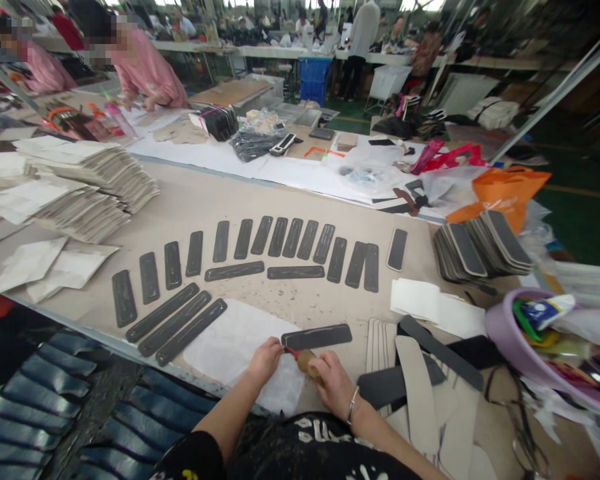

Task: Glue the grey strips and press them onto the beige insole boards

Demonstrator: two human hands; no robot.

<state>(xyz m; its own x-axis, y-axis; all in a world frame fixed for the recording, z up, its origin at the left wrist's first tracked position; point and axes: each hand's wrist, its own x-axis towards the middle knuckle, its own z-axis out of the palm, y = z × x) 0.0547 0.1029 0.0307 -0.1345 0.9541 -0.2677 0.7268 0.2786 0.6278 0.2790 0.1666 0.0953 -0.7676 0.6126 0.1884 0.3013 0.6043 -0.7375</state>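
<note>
A dark grey strip (317,336) with rounded corners lies across the edge of a white sheet (233,340) in front of me. At the strip's left end, the fingers of my left hand (264,363) are pinched together on it. My right hand (334,383) is closed around a small brownish squeeze bottle (307,362). Its thin red nozzle (291,349) points left to the strip's near edge, close to my left fingertips. Beyond my hands, several similar strips (234,270) with glossy streaks are laid out in an arc.
Stacks of pale pieces (90,173) stand at the left. On the right are stacked dark-faced pieces (460,250), loose cut pieces (417,387), eyeglasses (517,413) and a purple basin (510,340). An orange bag (505,190) lies behind. A co-worker in pink (147,70) works across the table.
</note>
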